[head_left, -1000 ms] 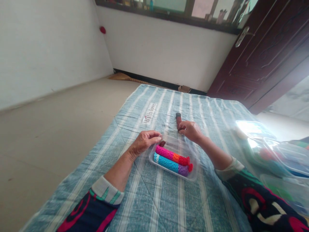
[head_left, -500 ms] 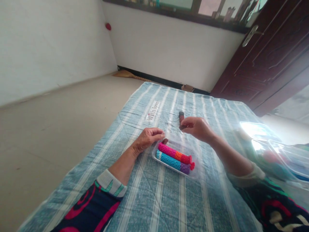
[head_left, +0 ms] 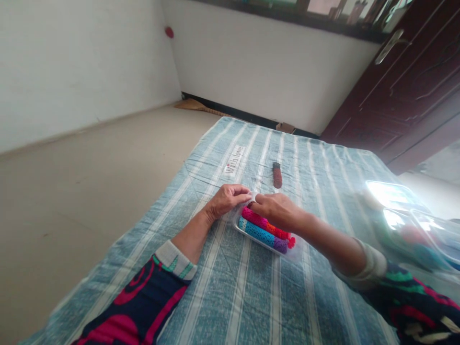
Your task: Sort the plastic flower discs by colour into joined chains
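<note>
A clear plastic tray (head_left: 251,238) lies on the striped blue bedspread (head_left: 251,297). In it lie a pink, orange and red crocheted roll (head_left: 269,224) and a blue and purple one (head_left: 259,233), side by side. My left hand (head_left: 227,199) is pinched on the tray's far corner. My right hand (head_left: 275,211) reaches across the tray with its fingers closed, and its fingertips meet those of the left hand. Whatever those fingers hold is hidden. A dark brown crocheted roll (head_left: 277,175) lies on the bedspread beyond both hands, touched by neither.
Clear plastic containers (head_left: 413,220) with colourful contents sit at the right, in glare. A "With love" label (head_left: 235,160) is printed on the bedspread. Bare floor (head_left: 89,167) lies to the left, and a dark wooden door (head_left: 413,81) stands at the back right.
My right hand left the brown roll's end and came down over the tray to meet my left hand. The brown roll stays on the bedspread. The view shifted a little.
</note>
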`<state>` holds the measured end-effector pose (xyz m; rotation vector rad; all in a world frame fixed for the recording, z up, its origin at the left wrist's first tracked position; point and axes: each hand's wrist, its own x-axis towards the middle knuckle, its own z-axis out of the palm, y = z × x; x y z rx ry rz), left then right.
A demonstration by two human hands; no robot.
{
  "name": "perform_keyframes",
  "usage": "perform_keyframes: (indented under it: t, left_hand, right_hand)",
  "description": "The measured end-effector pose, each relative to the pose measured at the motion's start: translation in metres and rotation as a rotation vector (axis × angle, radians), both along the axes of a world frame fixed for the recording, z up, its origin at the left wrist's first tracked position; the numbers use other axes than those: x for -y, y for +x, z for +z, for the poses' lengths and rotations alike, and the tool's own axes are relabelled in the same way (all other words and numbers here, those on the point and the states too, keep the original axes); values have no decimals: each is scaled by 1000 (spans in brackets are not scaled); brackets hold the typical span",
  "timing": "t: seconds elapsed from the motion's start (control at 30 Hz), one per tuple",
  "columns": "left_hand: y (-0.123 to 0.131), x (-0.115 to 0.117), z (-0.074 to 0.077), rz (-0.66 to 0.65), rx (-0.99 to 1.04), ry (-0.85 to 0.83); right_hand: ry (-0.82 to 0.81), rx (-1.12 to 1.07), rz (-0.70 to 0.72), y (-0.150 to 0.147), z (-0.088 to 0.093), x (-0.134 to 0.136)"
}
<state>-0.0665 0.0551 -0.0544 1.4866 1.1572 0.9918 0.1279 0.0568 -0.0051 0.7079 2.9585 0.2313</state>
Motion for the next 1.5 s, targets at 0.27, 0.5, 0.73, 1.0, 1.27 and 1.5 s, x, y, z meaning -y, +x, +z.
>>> perform_keyframes:
  t: [0.27, 0.5, 0.73, 1.0, 1.27, 1.5]
  left_hand:
    - [1, 1, 1, 4, 27, -1]
    - [1, -1, -1, 6, 36, 7]
    - [0, -3, -5, 2, 38, 21]
    - [1, 0, -1, -10, 66, -19]
    - [3, 3, 3, 11, 40, -19]
    - [1, 0, 1, -15, 98, -83]
  right_hand:
    - [-7, -116, 11, 5, -9, -2]
    - [-9, -96, -64, 4, -13, 2]
    - [-34, -163, -83, 3, -20, 1]
    - [-126, -364, -99, 10, -26, -3]
    - [-153, -650, -151, 25, -18, -9]
    - [-73, -729, -537, 54, -5, -53]
